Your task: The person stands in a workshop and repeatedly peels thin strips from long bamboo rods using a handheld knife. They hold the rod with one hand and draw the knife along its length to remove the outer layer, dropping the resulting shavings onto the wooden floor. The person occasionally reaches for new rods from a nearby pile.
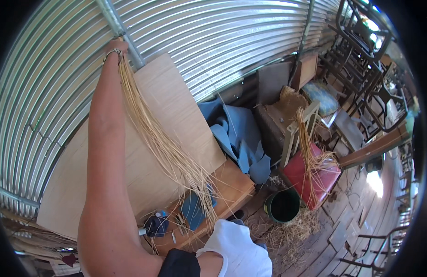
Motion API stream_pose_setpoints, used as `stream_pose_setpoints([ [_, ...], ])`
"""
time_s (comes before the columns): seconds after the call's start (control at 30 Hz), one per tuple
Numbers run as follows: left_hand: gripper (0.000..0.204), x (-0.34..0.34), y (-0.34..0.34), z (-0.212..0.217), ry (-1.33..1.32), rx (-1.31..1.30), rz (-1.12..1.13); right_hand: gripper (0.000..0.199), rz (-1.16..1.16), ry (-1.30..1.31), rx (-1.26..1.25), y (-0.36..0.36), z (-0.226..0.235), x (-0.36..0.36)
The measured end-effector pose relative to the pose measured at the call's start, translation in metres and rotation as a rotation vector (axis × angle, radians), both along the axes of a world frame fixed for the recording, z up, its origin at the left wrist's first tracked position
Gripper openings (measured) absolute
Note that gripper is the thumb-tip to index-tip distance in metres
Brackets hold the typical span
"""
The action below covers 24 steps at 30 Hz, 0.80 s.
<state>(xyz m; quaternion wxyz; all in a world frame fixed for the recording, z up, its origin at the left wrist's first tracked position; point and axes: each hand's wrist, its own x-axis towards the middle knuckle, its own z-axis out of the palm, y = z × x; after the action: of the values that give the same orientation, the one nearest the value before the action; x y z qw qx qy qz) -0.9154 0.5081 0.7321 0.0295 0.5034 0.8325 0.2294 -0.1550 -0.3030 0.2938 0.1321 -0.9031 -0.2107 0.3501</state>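
Observation:
My left hand (117, 45) is raised high at the upper left, next to a metal post, with a watch on its wrist. Its fingers are closed round the top of a long bundle of pale straw strands (151, 127). The bundle slants down to the right in front of a plywood sheet (181, 115). Its loose ends fan out over a wooden bench (236, 182) and a blue piece of material (191, 210). My right hand does not show.
Corrugated metal wall (213, 44) stands behind the plywood. To the right are blue sheeting (239, 129), a dark green bucket (282, 206), and a red seat (310, 173) with a second straw bundle (306, 147). Straw scraps (294, 231) litter the floor; stacked chairs (361, 55) rise beyond.

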Motion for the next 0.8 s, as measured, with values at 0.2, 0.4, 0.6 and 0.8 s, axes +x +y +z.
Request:
stream_pose_setpoints([
  [0.2,0.017,0.027,-0.015,-0.044,-1.467,0.547,-0.281,0.041,-0.048,-0.014,0.006,-0.022,0.001,-0.003],
  [0.4,0.026,0.047,-0.058,-0.096,-1.544,0.313,-0.523,0.042,-0.093,-0.020,0.029,-0.081,-0.007,-0.009],
  [0.6,0.072,-0.047,-0.003,-0.130,0.036,0.394,0.141,0.038,-0.196,-0.016,0.029,-0.101,0.024,-0.011],
  [0.8,0.091,-0.104,0.029,-0.133,0.261,0.262,0.241,0.031,-0.434,0.101,-0.059,-0.058,0.066,-0.034],
])
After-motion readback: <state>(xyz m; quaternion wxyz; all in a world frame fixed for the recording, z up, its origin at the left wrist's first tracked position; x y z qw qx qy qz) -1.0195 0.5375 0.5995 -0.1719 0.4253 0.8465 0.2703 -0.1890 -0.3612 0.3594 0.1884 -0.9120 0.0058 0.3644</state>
